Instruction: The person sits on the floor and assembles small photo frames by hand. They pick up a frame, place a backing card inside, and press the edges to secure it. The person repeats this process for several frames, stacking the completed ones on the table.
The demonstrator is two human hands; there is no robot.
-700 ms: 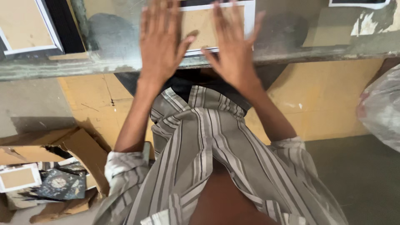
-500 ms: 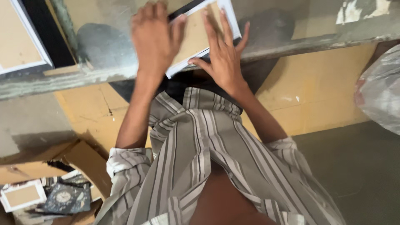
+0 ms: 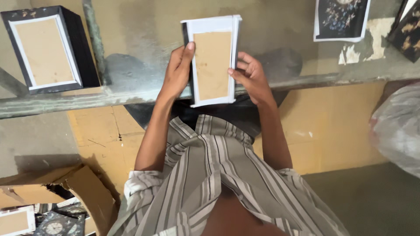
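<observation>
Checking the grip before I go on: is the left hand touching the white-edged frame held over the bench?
Touching. The head view shows the left hand wrapped on the frame's left edge, thumb against it, no gap.

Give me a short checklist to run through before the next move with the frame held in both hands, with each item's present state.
1. Left hand grips the frame on its left edge: ok.
2. Right hand grips the right edge: ok.
3. Frame's brown backing faces the camera: ok.
4. Frame's front side undamaged: cannot tell, it faces away.
5. Frame lifted off the worktable: cannot tell; its lower end overhangs the table's edge.
6. Second frame lies apart on the table, to the left: ok.
</observation>
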